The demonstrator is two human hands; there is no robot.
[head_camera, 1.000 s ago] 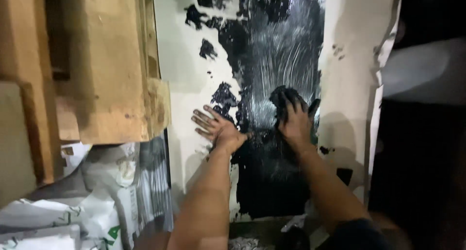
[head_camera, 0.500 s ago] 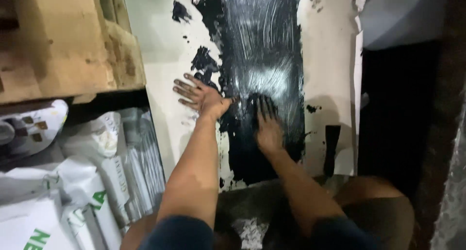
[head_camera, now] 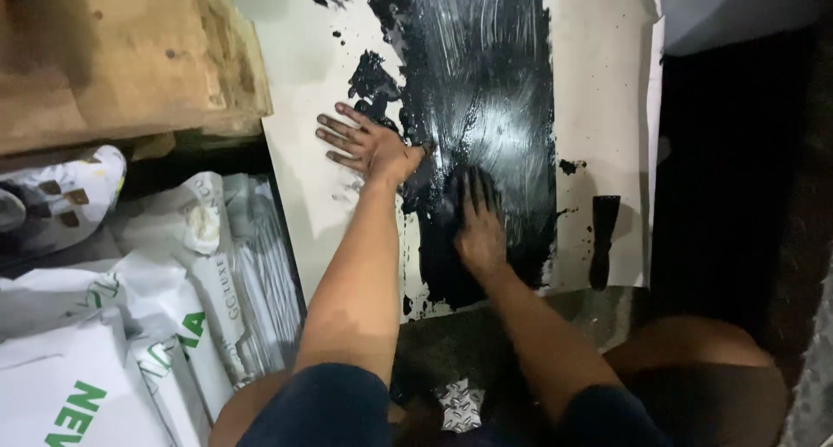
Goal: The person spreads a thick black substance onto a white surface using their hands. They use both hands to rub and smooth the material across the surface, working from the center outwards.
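A white sheet (head_camera: 599, 108) lies flat, with a wide glossy black smear (head_camera: 486, 91) down its middle. My left hand (head_camera: 364, 143) presses flat on the white part at the smear's left edge, fingers spread. My right hand (head_camera: 475, 217) lies flat in the wet black coating near the sheet's lower end, its fingers blackened. A dark scraper (head_camera: 602, 239) rests on the sheet to the right of my right hand, apart from it.
Wooden boards (head_camera: 121, 56) sit at upper left. White printed sacks (head_camera: 130, 325) are piled at lower left beside the sheet. A dark gap (head_camera: 737, 195) runs along the right. My knee (head_camera: 694, 360) is at lower right.
My right hand has slid down the black smear toward me. My left hand stays planted on the white part. The view has tilted downward, showing more of my arms and knee.
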